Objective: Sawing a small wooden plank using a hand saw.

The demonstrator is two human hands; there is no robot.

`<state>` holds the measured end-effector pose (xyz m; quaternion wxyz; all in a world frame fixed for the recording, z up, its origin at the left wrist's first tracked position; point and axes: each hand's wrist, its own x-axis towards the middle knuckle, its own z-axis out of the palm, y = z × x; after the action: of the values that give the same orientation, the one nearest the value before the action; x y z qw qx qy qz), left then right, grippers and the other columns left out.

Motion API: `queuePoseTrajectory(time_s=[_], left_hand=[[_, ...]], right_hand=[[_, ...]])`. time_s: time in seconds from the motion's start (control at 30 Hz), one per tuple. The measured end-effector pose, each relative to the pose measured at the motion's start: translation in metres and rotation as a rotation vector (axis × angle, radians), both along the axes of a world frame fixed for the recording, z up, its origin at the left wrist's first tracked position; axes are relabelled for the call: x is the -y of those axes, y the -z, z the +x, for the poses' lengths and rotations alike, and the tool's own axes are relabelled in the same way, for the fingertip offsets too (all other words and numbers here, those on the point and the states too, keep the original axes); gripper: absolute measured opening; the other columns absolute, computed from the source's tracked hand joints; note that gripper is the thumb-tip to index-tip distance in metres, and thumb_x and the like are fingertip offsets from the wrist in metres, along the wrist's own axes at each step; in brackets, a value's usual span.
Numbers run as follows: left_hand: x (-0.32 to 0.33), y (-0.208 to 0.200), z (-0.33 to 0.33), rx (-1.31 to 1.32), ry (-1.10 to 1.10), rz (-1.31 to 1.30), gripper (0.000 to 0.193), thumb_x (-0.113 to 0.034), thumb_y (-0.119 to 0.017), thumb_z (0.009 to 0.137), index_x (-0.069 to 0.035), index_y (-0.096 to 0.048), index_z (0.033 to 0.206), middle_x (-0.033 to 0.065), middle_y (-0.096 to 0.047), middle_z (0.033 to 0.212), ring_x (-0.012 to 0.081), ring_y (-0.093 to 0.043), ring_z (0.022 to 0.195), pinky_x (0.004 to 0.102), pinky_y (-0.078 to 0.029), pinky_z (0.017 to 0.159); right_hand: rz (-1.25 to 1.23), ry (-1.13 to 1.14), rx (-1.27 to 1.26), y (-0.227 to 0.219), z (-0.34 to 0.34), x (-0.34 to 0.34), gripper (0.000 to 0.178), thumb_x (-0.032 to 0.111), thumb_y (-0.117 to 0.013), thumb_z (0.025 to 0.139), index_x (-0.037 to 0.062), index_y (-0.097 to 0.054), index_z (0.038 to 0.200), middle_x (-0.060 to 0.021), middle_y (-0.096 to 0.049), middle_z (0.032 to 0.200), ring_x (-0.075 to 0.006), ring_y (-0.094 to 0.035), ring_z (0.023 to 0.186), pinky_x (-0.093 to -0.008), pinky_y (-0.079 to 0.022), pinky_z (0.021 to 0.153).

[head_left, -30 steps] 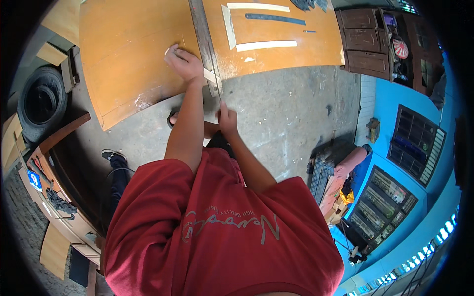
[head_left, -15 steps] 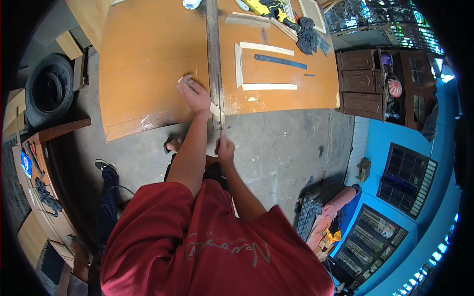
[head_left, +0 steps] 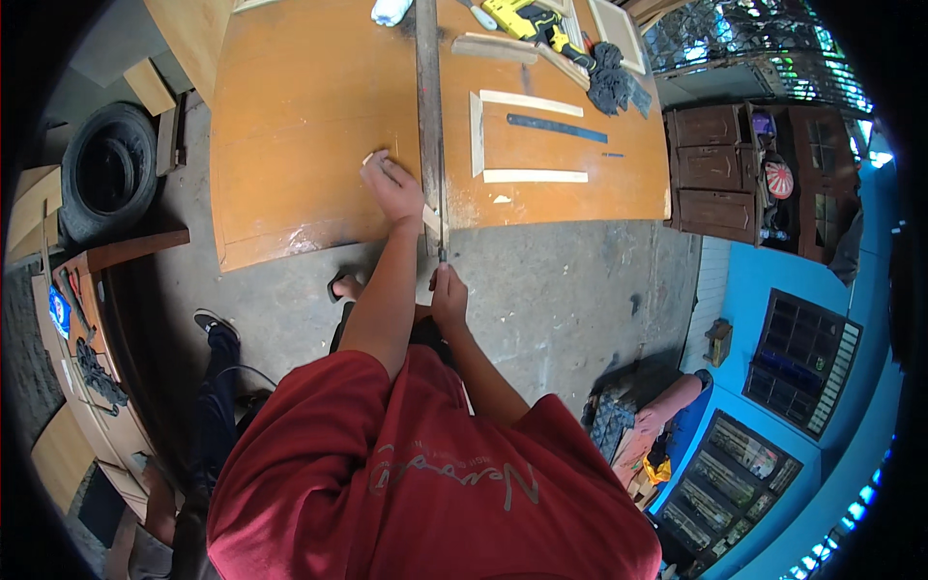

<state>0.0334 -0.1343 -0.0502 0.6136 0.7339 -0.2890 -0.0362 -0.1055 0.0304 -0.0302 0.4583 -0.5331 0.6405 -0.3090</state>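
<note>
My left hand point(head_left: 394, 188) is closed around a pale wooden strip point(head_left: 432, 218), whose end shows past the hand across a long dark wooden bar point(head_left: 428, 106). The bar lies on the orange tabletop point(head_left: 309, 126) and juts over its near edge. Just below that edge my right hand point(head_left: 449, 298) is closed on the handle of what looks like a thin handsaw point(head_left: 443, 253). Its narrow dark blade runs away from me along the bar's right side, beside the strip's end. My fingers hide most of the handle.
Right of the bar lie pale wood strips point(head_left: 535, 177), a dark metal ruler point(head_left: 556, 128), a yellow-black power tool point(head_left: 527, 21) and a dark cloth point(head_left: 609, 79). Tires point(head_left: 108, 159) stand at the left. A dark cabinet point(head_left: 710, 169) is at the right. Another person's leg point(head_left: 217, 372) shows at lower left.
The whole view has shifted slightly, so the table sits a little further right and lower. My right hand was blurred and is now sharper. Both hands keep their grips.
</note>
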Motion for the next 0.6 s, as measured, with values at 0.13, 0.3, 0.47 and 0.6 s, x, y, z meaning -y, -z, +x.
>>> queuePoseTrajectory(time_s=[0.13, 0.3, 0.47, 0.6], left_hand=[[-0.002, 0.001, 0.002, -0.010, -0.020, -0.021, 0.021, -0.008, -0.048, 0.099, 0.003, -0.059, 0.113, 0.0246, -0.058, 0.112, 0.0415, -0.055, 0.108, 0.0479, -0.044, 0.096], [0.000, 0.003, 0.002, -0.003, -0.028, -0.019, 0.021, -0.008, -0.048, 0.099, 0.004, -0.059, 0.113, 0.0240, -0.058, 0.111, 0.0416, -0.054, 0.108, 0.0472, -0.043, 0.096], [0.005, -0.006, 0.004, -0.005, -0.011, -0.023, 0.021, -0.008, -0.048, 0.099, 0.004, -0.059, 0.112, 0.0243, -0.057, 0.110, 0.0411, -0.054, 0.108, 0.0470, -0.043, 0.097], [0.001, -0.001, 0.003, -0.035, -0.021, -0.031, 0.021, -0.008, -0.047, 0.100, 0.003, -0.059, 0.113, 0.0243, -0.056, 0.112, 0.0409, -0.053, 0.108, 0.0467, -0.043, 0.096]], right_hand=[[0.003, -0.051, -0.148, 0.005, -0.016, -0.032, 0.044, 0.031, -0.041, 0.109, -0.0002, -0.058, 0.083, -0.0193, -0.060, 0.069, -0.0373, -0.060, 0.067, -0.0481, -0.045, 0.064], [-0.005, -0.209, -0.303, 0.015, -0.038, -0.071, 0.041, 0.028, -0.041, 0.107, -0.0012, -0.061, 0.086, -0.0252, -0.063, 0.075, -0.0458, -0.062, 0.074, -0.0562, -0.045, 0.067], [-0.067, -0.097, -0.164, 0.010, -0.007, 0.002, 0.046, 0.029, -0.040, 0.109, -0.0002, -0.059, 0.077, -0.0239, -0.059, 0.070, -0.0455, -0.057, 0.068, -0.0536, -0.043, 0.063], [0.008, -0.097, -0.212, 0.012, -0.033, -0.061, 0.047, 0.029, -0.040, 0.108, 0.0015, -0.059, 0.075, -0.0194, -0.058, 0.067, -0.0406, -0.056, 0.065, -0.0498, -0.044, 0.063]])
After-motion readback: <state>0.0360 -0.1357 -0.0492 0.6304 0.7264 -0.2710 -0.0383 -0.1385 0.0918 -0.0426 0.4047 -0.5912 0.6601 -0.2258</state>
